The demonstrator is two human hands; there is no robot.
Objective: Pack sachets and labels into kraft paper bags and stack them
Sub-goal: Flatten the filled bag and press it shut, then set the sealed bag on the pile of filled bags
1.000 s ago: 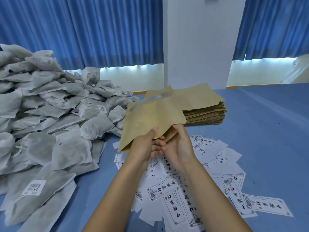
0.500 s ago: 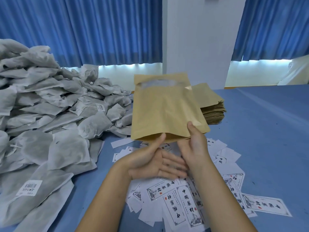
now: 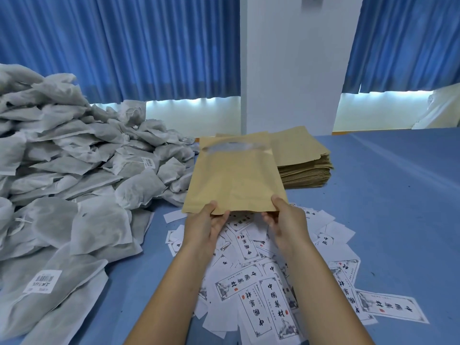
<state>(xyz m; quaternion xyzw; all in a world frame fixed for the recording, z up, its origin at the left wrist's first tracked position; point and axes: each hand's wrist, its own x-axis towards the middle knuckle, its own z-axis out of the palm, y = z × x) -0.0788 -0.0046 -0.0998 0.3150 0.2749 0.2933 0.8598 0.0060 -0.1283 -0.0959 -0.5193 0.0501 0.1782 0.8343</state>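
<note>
Head view took in a wide blue table running back to blue curtains and a white pillar. Along the left side lay a great heap of grey-white sachets, piled high toward the far edge and spilling down to the near corner, a few of them showing small barcode stickers. Behind the middle of the table sat a neat stack of kraft paper bags, flat and squared up, just beside the sachet heap's far end. In front of that stack, white labels with black printed characters were scattered loosely over the cloth, overlapping each other under the person's forearms.

One kraft bag was held up off the table above the labels, tilted away, its far end with a pale strip across it reaching in front of the stack. The left hand pinched the bag's near edge toward the left corner, thumb on top and fingers beneath. The right hand gripped the same edge near the right corner in the same way, thumb over the paper.
</note>
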